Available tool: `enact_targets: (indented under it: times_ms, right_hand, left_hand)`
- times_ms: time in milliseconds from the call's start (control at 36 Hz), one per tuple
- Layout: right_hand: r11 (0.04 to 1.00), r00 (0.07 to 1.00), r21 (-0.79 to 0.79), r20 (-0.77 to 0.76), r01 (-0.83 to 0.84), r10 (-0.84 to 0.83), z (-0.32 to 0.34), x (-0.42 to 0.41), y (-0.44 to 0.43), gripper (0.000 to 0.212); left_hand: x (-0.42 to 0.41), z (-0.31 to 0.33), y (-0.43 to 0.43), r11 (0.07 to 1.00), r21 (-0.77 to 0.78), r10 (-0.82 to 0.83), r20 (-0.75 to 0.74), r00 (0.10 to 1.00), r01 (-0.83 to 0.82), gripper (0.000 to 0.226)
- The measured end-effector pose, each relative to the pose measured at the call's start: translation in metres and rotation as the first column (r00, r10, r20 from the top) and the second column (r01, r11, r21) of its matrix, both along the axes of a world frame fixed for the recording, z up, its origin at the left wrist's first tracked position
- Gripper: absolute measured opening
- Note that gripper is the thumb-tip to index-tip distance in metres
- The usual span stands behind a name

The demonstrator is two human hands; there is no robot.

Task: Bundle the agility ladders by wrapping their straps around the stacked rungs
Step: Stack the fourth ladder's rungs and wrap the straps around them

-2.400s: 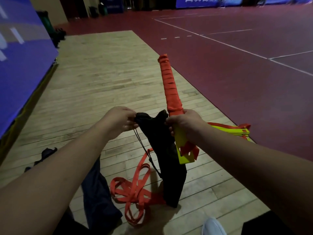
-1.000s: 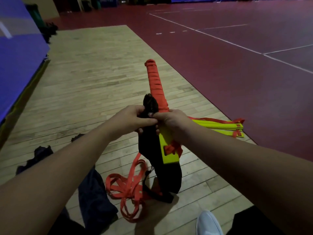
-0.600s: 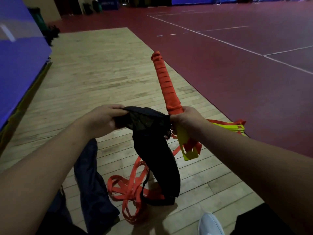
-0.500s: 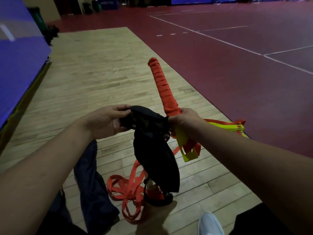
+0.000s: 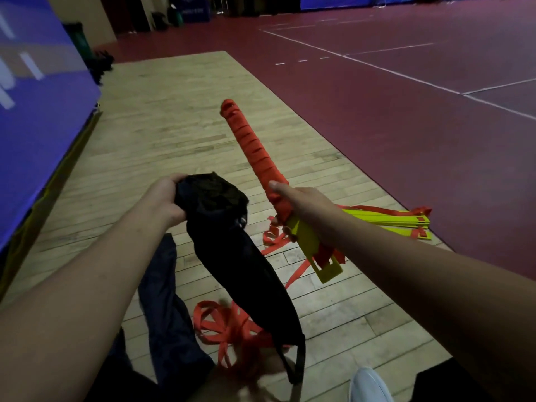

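A ladder bundle [image 5: 255, 152], yellow rungs wound tightly in orange strap, points up and away from me. My right hand [image 5: 301, 203] grips it near its lower end, where bare yellow rung ends [image 5: 324, 264] stick out. My left hand [image 5: 168, 198] holds the bunched mouth of a black mesh bag [image 5: 240, 262], which hangs down toward the floor. Under the bag lies a loose heap of orange strap [image 5: 223, 323]. A second stack of yellow rungs [image 5: 388, 223] with orange straps lies on the floor behind my right forearm.
I am over a wooden floor strip [image 5: 162, 123] that borders a red court [image 5: 406, 111] on the right. A blue padded wall [image 5: 32, 111] runs along the left. Dark cloth [image 5: 162, 300] lies by my left arm and a white shoe [image 5: 368, 385] shows at the bottom.
My hands have drawn apart: the right let go of the bag's mouth and holds only the bundle, which tilted left. The left hand keeps the bag, now hanging lower.
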State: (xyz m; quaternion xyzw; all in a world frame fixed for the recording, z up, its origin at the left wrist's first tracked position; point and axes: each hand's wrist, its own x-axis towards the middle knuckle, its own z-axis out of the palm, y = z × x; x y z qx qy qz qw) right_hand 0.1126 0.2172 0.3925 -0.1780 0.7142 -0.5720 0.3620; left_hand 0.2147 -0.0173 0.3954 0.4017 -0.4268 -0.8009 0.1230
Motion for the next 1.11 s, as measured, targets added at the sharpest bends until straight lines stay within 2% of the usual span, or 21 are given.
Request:
enact_targets:
  times_ms: [83, 222, 361, 444, 556, 611, 694, 806, 889, 972, 1028, 1111]
  right_hand:
    - [0.999, 0.998, 0.012, -0.051, -0.043, 0.044, 0.003, 0.009, -0.004, 0.049]
    - [0.96, 0.96, 0.074, -0.06, -0.269, 0.274, 0.003, 0.019, 0.001, 0.034]
    - [0.894, 0.904, 0.232, -0.102, -0.383, 0.414, -0.001, 0.024, 0.003, 0.037]
    - [0.88, 0.895, 0.275, -0.114, -0.389, 0.431, -0.002, 0.024, 0.003, 0.038]
    - [0.846, 0.879, 0.359, -0.123, -0.394, 0.462, -0.005, 0.02, 0.004, 0.035]
    - [0.815, 0.861, 0.407, -0.119, -0.412, 0.495, -0.006, 0.019, 0.004, 0.035]
    - [0.787, 0.85, 0.453, -0.11, -0.418, 0.515, -0.008, 0.02, 0.002, 0.037]
    - [0.767, 0.851, 0.497, -0.101, -0.406, 0.515, -0.012, 0.023, -0.002, 0.04]
    - [0.782, 0.873, 0.483, -0.068, -0.394, 0.482, -0.013, 0.022, -0.004, 0.043]
    - [0.832, 0.921, 0.431, -0.002, -0.35, 0.389, -0.013, 0.022, -0.005, 0.042]
    - [0.881, 0.952, 0.362, 0.075, -0.303, 0.297, -0.013, 0.022, -0.006, 0.04]
    - [0.936, 0.96, 0.254, 0.201, -0.242, 0.194, -0.014, 0.024, -0.007, 0.03]
  left_hand:
    - [0.008, -0.001, -0.014, 0.991, -0.03, 0.131, 0.0, 0.991, -0.131, 0.029]
    - [0.022, -0.01, -0.047, 0.947, -0.07, 0.309, -0.056, 0.949, -0.313, 0.03]
    - [0.042, -0.014, -0.071, 0.864, -0.035, 0.494, -0.132, 0.859, -0.502, 0.021]
    - [0.049, -0.015, -0.067, 0.764, -0.047, 0.629, -0.171, 0.759, -0.643, 0.019]
    - [0.051, -0.019, -0.068, 0.722, -0.16, 0.658, -0.14, 0.74, -0.673, 0.02]
    - [0.051, -0.023, -0.075, 0.706, -0.298, 0.653, -0.076, 0.754, -0.642, 0.018]
    - [0.049, -0.03, -0.08, 0.738, -0.486, 0.523, -0.026, 0.852, -0.468, 0.019]
    - [0.041, -0.03, -0.063, 0.796, -0.605, 0.147, 0.159, 0.976, -0.022, 0.006]
    - [0.03, -0.018, -0.035, 0.789, -0.548, -0.15, 0.265, 0.952, 0.277, 0.013]
    - [0.017, -0.009, -0.009, 0.777, -0.494, -0.316, 0.23, 0.921, 0.39, 0.013]
    - [0.009, -0.003, 0.009, 0.736, -0.484, -0.436, 0.197, 0.878, 0.474, 0.013]
    - [0.002, 0.009, 0.032, 0.703, -0.469, -0.547, 0.124, 0.828, 0.535, 0.013]
